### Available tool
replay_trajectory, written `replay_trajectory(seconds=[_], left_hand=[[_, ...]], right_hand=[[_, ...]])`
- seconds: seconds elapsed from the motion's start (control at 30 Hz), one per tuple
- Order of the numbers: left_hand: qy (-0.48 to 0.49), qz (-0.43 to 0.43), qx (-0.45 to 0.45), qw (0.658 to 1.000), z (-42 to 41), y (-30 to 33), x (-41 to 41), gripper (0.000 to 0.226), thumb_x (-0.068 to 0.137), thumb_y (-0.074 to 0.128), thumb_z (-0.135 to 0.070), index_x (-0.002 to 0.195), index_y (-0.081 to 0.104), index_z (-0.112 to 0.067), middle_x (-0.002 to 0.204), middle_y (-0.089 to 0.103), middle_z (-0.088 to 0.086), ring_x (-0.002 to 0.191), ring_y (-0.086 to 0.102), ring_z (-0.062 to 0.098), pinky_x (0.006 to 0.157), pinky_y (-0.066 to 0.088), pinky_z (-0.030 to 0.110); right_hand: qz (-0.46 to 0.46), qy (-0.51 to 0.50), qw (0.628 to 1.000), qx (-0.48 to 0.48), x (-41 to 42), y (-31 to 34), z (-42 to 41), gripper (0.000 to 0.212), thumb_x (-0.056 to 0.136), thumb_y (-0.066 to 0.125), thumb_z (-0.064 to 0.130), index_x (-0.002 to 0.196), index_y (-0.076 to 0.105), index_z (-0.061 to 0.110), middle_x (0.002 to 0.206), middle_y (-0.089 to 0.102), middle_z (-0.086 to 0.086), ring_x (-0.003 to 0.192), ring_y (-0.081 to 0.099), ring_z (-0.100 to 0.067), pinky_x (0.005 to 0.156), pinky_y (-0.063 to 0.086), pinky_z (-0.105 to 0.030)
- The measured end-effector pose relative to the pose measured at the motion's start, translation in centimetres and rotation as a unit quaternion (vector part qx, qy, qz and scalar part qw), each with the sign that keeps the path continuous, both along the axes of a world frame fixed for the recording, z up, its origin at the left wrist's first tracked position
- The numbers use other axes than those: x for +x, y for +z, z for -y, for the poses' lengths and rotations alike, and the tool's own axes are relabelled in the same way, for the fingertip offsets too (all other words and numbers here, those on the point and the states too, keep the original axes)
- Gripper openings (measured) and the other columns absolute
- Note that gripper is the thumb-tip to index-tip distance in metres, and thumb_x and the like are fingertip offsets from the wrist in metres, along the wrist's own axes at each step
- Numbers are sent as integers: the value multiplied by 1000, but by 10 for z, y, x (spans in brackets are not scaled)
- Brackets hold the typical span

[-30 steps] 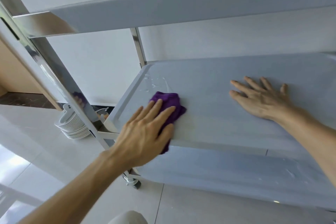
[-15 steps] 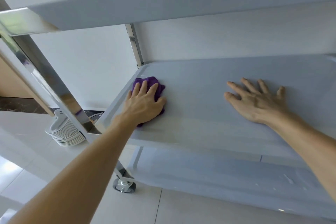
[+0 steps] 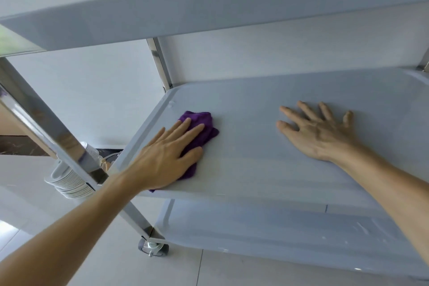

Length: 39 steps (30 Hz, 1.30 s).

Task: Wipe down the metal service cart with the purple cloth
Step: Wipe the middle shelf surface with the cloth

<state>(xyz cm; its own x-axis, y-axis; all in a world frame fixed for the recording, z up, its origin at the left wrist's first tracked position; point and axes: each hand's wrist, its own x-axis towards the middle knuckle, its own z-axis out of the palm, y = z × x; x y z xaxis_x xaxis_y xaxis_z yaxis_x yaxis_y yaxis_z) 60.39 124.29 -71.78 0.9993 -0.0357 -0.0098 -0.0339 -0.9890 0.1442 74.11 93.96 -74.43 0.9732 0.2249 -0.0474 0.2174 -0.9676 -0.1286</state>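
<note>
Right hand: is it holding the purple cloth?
No. The right hand lies flat and bare on the middle shelf; the purple cloth is under the left hand.

White wall [image 3: 88, 90], pale tiled floor [image 3: 37, 193].

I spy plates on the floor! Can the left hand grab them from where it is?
Probably not straight away: the left hand presses the purple cloth on the shelf, and the cart's metal leg stands between it and the plates.
</note>
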Motion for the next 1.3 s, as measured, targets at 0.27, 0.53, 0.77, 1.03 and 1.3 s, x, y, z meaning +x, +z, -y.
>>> replay_trajectory(seconds=[0.27,0.53,0.77,1.03,1.3], left_hand=[[174,39,17,984,8,-4,98,56,96,32,-45,149,29,-29,158,25,3,146,16,25,120,11,43],[-18,59,-10,998,70,-9,68,58,101,27,-53,156,15,-40,166,2,-8,152,-2,14,120,-2,31],[87,37,-3,995,-8,-6,67,55,103,28,-45,156,16,-39,166,5,-8,152,1,11,122,2,33],[184,36,-8,982,-46,-6,182,56,99,33,-41,152,28,-27,159,26,1,146,18,25,118,15,42],[-20,47,-14,999,80,-6,181,62,99,36,-50,156,19,-33,166,7,-2,152,4,19,121,2,35]], right_hand=[[15,-6,1000,1,0,-3,-1,62,88,8,78,147,-1,61,164,-7,21,153,-6,-26,113,-4,-69],[11,-8,1000,4,0,-2,1,65,85,6,81,146,-3,61,163,-8,23,153,-7,-23,114,-5,-68],[17,-4,1000,1,2,-4,2,63,85,5,80,145,-6,63,164,-9,23,153,-7,-24,113,-3,-69],[28,-12,1000,-2,0,-7,-1,68,80,0,80,145,-8,61,164,-7,21,153,-7,-23,113,-3,-68],[11,-12,1000,9,-2,-2,1,65,82,3,81,144,-7,63,164,-7,22,153,-8,-21,114,-4,-66]])
